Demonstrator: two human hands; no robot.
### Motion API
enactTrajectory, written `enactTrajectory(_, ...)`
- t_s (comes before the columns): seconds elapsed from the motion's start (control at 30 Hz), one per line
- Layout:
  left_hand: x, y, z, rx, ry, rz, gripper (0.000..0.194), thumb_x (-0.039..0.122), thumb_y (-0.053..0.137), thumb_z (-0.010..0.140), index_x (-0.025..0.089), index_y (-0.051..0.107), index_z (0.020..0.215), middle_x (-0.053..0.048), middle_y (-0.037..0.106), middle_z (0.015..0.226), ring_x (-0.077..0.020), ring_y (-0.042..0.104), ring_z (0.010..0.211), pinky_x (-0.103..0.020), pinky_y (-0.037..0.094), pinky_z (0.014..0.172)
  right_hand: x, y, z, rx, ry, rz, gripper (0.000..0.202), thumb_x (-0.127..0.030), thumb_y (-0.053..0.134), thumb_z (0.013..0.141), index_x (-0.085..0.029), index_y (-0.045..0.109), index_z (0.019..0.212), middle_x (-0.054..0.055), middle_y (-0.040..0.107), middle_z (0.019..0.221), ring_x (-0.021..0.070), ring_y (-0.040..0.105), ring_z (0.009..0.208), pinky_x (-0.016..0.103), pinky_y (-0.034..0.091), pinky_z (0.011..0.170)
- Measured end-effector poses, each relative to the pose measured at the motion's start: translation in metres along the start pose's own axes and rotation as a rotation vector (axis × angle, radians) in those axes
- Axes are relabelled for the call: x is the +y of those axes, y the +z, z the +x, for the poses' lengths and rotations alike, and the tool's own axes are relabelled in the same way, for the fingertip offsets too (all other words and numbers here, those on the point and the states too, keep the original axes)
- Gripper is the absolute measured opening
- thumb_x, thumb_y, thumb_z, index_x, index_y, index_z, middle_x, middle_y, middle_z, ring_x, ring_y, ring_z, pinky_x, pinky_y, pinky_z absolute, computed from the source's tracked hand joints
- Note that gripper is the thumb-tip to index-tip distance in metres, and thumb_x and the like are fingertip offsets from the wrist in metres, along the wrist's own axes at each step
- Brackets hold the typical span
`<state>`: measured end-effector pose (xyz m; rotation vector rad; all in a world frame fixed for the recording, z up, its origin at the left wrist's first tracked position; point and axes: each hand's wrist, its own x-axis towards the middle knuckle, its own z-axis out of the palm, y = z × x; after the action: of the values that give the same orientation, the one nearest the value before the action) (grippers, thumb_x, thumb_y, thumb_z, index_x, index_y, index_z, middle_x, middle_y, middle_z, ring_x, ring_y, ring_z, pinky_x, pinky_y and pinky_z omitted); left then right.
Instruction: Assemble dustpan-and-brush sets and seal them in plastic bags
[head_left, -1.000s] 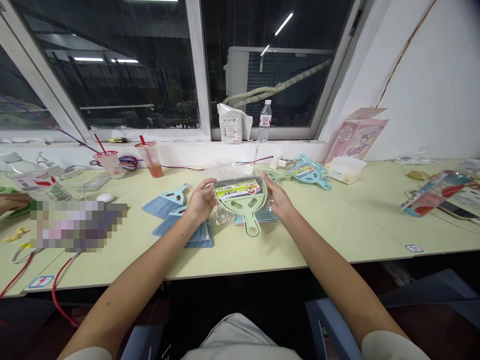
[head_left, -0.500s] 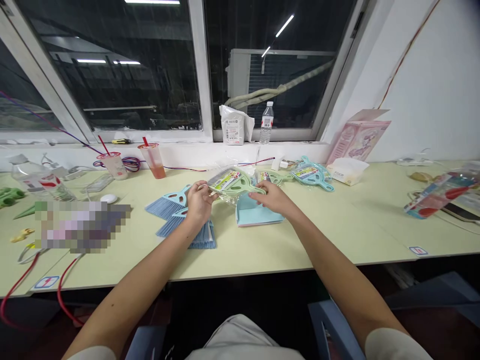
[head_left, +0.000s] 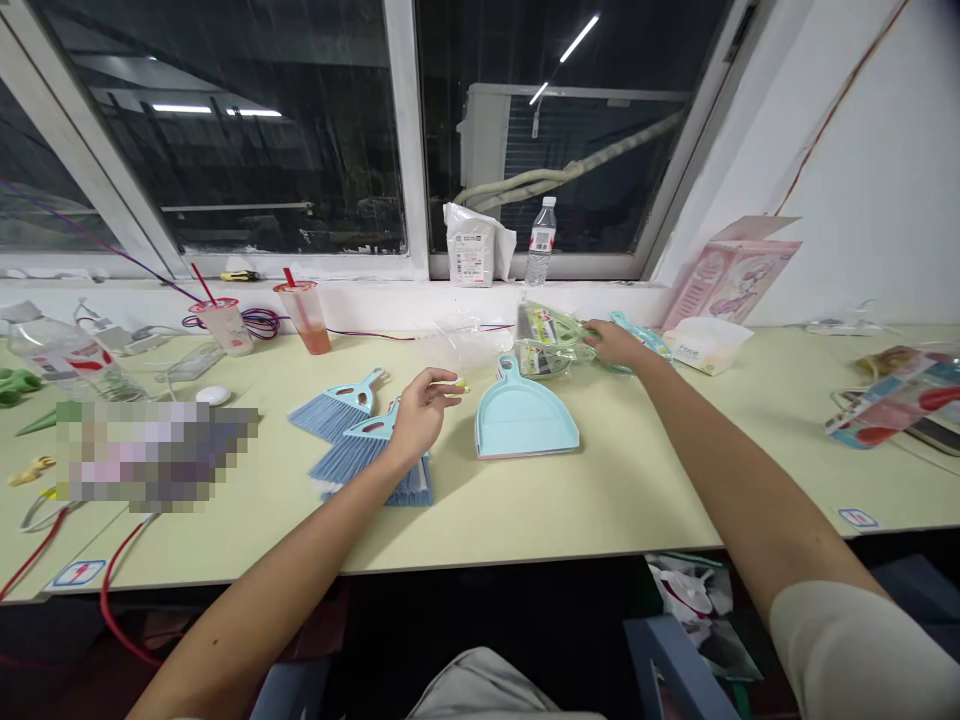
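Note:
A light blue dustpan (head_left: 527, 415) lies on the table, its handle pointing to the window. To its left are several blue brushes (head_left: 341, 405), partly overlapping and partly covered by my left arm. Above them my left hand (head_left: 424, 408) is raised, thumb and fingers together at a small yellow-green piece (head_left: 461, 385). My right hand (head_left: 616, 343) reaches behind the dustpan, its fingers closed on the handle end of a green wrapped set (head_left: 559, 328). A blue wrapped set (head_left: 643, 335) lies partly behind that hand.
Clear plastic wrap (head_left: 465, 345) lies behind the dustpan. Two drink cups (head_left: 306, 320) stand back left. A water bottle (head_left: 541, 243) and white package (head_left: 474, 248) are on the sill. A tissue pack (head_left: 707, 343) and pink box (head_left: 731, 280) stand back right.
The green wrapped set has moved back and right with my right hand, uncovering the dustpan. My left hand has let go of it and sits slightly lower and to the right.

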<state>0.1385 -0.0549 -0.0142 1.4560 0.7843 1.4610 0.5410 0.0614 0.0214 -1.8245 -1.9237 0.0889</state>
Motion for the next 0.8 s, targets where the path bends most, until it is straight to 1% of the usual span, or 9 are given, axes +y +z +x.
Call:
enactTrajectory(0.1, -0.005, -0.008, 0.003, 0.022, 0.104, 0.186, 0.029, 0.008, 0.05, 0.075, 0.02, 0.064, 0.097, -0.006, 0.067, 0.095, -0.0229, 0.069, 0.095, -0.041, 0.057, 0.085, 0.04, 0.002, 0.024, -0.071, 0.067, -0.158, 0.045, -0.017, 0.056, 0.093, -0.008, 0.06, 0.137, 0.022, 0.06, 0.142, 0.0323, 0.058, 0.128, 0.038, 0.043, 0.105)
enactTrajectory(0.17, -0.004, -0.015, 0.004, 0.02, 0.214, 0.391, 0.03, 0.006, 0.047, 0.077, 0.021, 0.064, 0.097, -0.007, 0.067, 0.097, -0.0224, 0.067, 0.095, -0.04, 0.054, 0.086, 0.056, 0.011, 0.032, -0.114, 0.065, -0.216, 0.045, -0.015, 0.056, 0.092, -0.008, 0.062, 0.136, 0.022, 0.06, 0.142, 0.0322, 0.058, 0.128, 0.037, 0.042, 0.106)
enactTrajectory(0.27, 0.0, -0.023, 0.006, -0.027, 0.391, 0.72, 0.032, 0.003, 0.044, 0.08, 0.022, 0.064, 0.096, -0.008, 0.067, 0.099, -0.024, 0.064, 0.097, -0.04, 0.05, 0.088, 0.065, 0.029, 0.037, -0.161, 0.038, -0.213, 0.044, -0.015, 0.055, 0.092, -0.007, 0.063, 0.135, 0.023, 0.061, 0.14, 0.0317, 0.06, 0.126, 0.036, 0.043, 0.104)
enactTrajectory(0.37, 0.003, -0.029, 0.01, -0.075, 0.504, 0.909, 0.032, 0.002, 0.043, 0.082, 0.022, 0.063, 0.097, -0.009, 0.067, 0.1, -0.0261, 0.062, 0.099, -0.041, 0.048, 0.089, 0.068, 0.04, 0.042, -0.134, -0.02, -0.176, 0.047, -0.014, 0.058, 0.09, -0.006, 0.062, 0.136, 0.024, 0.06, 0.141, 0.0309, 0.058, 0.128, 0.035, 0.042, 0.107)
enactTrajectory(0.43, 0.003, -0.034, 0.013, -0.076, 0.537, 0.99, 0.03, 0.003, 0.044, 0.083, 0.023, 0.063, 0.096, -0.01, 0.067, 0.099, -0.0265, 0.062, 0.099, -0.041, 0.048, 0.088, 0.072, 0.041, 0.049, -0.113, -0.074, -0.174, 0.048, -0.012, 0.059, 0.088, -0.005, 0.063, 0.135, 0.024, 0.06, 0.14, 0.0314, 0.057, 0.13, 0.037, 0.04, 0.111)
enactTrajectory(0.5, 0.003, -0.038, 0.016, -0.069, 0.543, 1.048, 0.029, 0.004, 0.045, 0.084, 0.023, 0.064, 0.095, -0.01, 0.068, 0.098, -0.0264, 0.063, 0.098, -0.04, 0.048, 0.085, 0.08, 0.036, 0.059, -0.103, -0.105, -0.184, 0.046, -0.01, 0.059, 0.087, -0.005, 0.064, 0.133, 0.024, 0.062, 0.138, 0.0324, 0.057, 0.13, 0.04, 0.038, 0.113)
enactTrajectory(0.63, 0.007, -0.045, 0.022, -0.048, 0.529, 1.081, 0.026, 0.007, 0.049, 0.084, 0.024, 0.066, 0.095, -0.01, 0.069, 0.097, -0.027, 0.064, 0.095, -0.041, 0.049, 0.085, 0.092, 0.022, 0.078, -0.059, -0.09, -0.127, 0.046, -0.013, 0.056, 0.09, -0.007, 0.062, 0.135, 0.023, 0.062, 0.139, 0.0315, 0.058, 0.129, 0.039, 0.042, 0.109)
enactTrajectory(0.7, 0.011, -0.047, 0.023, -0.025, 0.528, 1.089, 0.024, 0.009, 0.051, 0.084, 0.024, 0.067, 0.093, -0.01, 0.069, 0.096, -0.0282, 0.065, 0.097, -0.041, 0.049, 0.086, 0.089, 0.022, 0.081, -0.06, -0.103, -0.084, 0.046, -0.014, 0.053, 0.092, -0.008, 0.06, 0.138, 0.022, 0.061, 0.141, 0.0302, 0.058, 0.13, 0.038, 0.043, 0.108)
enactTrajectory(0.8, 0.016, -0.047, 0.022, 0.012, 0.509, 1.102, 0.022, 0.011, 0.054, 0.083, 0.025, 0.069, 0.092, -0.01, 0.07, 0.097, -0.0287, 0.065, 0.097, -0.041, 0.049, 0.085, 0.076, 0.033, 0.079, -0.111, -0.182, -0.081, 0.044, -0.016, 0.052, 0.094, -0.009, 0.06, 0.137, 0.021, 0.06, 0.142, 0.0293, 0.055, 0.132, 0.038, 0.04, 0.111)
